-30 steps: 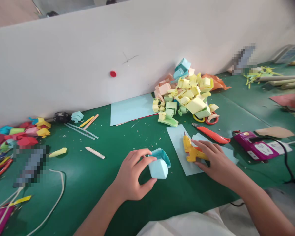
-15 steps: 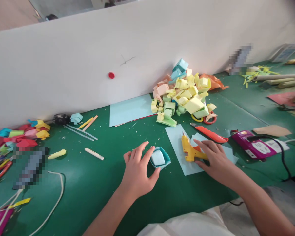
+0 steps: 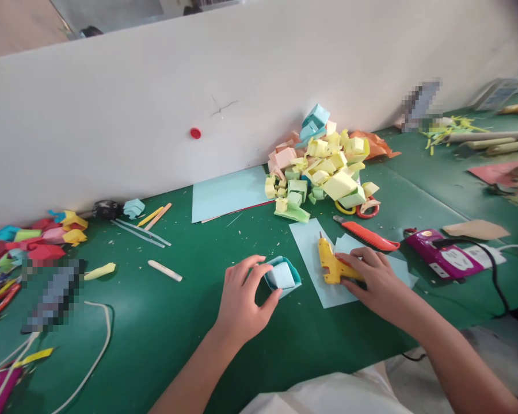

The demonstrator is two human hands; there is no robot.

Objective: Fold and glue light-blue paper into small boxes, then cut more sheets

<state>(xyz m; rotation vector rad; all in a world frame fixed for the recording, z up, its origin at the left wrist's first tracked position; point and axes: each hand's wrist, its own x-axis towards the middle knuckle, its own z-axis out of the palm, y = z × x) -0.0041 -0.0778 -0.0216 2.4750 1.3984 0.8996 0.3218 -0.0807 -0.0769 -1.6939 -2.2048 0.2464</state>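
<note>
A small blue folded-paper box [image 3: 297,275] with a paler blue paper block [image 3: 282,275] inside it lies in front of me. Around its left side curve the thumb and forefinger of my left hand [image 3: 247,299], their tips at its edges; the other fingers are bent above the table. My right hand [image 3: 373,275] is closed around the handle of a yellow glue gun [image 3: 330,262]. The gun lies on its side over light-blue paper sheets [image 3: 313,287], its nozzle pointing away from me.
Beyond the sheets lie an orange-red utility knife [image 3: 371,236] and a heap of folded paper pieces [image 3: 328,167] against the white partition [image 3: 133,126]. A purple power strip [image 3: 442,255] is at right. Glue sticks [image 3: 140,232] and a white stick [image 3: 164,270] lie left on the green table [image 3: 190,356].
My left hand has drawn its fingers in around the paper box, which has turned and shifted slightly right. My right hand stays on the glue gun.
</note>
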